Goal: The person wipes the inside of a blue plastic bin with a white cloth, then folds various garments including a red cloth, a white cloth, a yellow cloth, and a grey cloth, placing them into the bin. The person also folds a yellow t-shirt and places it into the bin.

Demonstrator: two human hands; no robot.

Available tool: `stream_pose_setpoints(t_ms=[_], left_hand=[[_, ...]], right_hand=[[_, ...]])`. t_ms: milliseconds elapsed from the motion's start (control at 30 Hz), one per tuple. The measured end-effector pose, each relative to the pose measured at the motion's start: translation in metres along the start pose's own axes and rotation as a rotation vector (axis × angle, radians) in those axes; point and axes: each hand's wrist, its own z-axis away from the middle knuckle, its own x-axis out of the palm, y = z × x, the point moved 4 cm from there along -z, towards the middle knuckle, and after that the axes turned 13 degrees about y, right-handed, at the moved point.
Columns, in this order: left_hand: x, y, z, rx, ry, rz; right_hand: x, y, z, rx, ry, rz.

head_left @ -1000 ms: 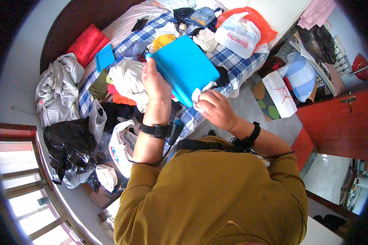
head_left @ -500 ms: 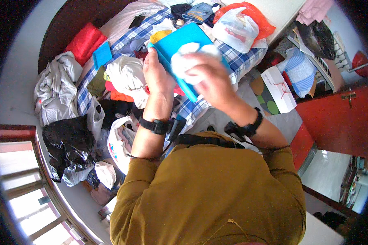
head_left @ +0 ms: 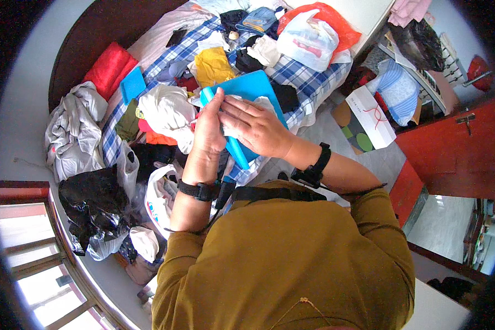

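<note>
Blue flat board (head_left: 246,88) held above cluttered bed (head_left: 308,77), tilted. Left hand (head_left: 209,129) grips board's near-left edge, fingers clamped on it. Right hand (head_left: 253,126) lies flat, fingers together, pressing white cloth (head_left: 258,103) against board face. Board looks stiff, light, smooth, likely slippery; best held at edges. Cloth soft, limp; pinch anywhere.

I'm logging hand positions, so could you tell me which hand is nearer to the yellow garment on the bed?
Left. The left hand grips the blue board's edge just below the yellow garment; the right hand lies farther right.
</note>
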Motion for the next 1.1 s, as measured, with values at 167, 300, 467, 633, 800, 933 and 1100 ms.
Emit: stream_pose_setpoints(t_ms=[167,300,467,633,800,933,1100], left_hand=[[0.003,-0.003,0.013,0.073,0.074,0.059],[0.004,-0.006,0.015,0.148,0.124,-0.007],[0.002,0.002,0.019,0.199,0.151,0.019],[0.012,0.020,0.013,0.264,0.134,0.136],[0.029,0.026,0.004,0.244,0.090,0.262],[0.031,0.027,0.006,0.215,0.048,0.311],[0.026,0.023,-0.001,0.184,0.101,0.374]], right_hand=[[-0.017,0.025,0.004,0.143,0.039,0.148],[-0.026,0.064,0.020,0.431,0.272,0.003],[-0.033,0.110,0.050,1.052,0.299,-0.115],[-0.065,0.055,0.018,0.485,0.514,-0.053],[-0.028,-0.015,-0.011,-0.093,0.125,0.025],[-0.039,-0.007,-0.006,-0.047,0.145,0.023],[-0.051,0.006,0.004,-0.017,0.194,0.051]])
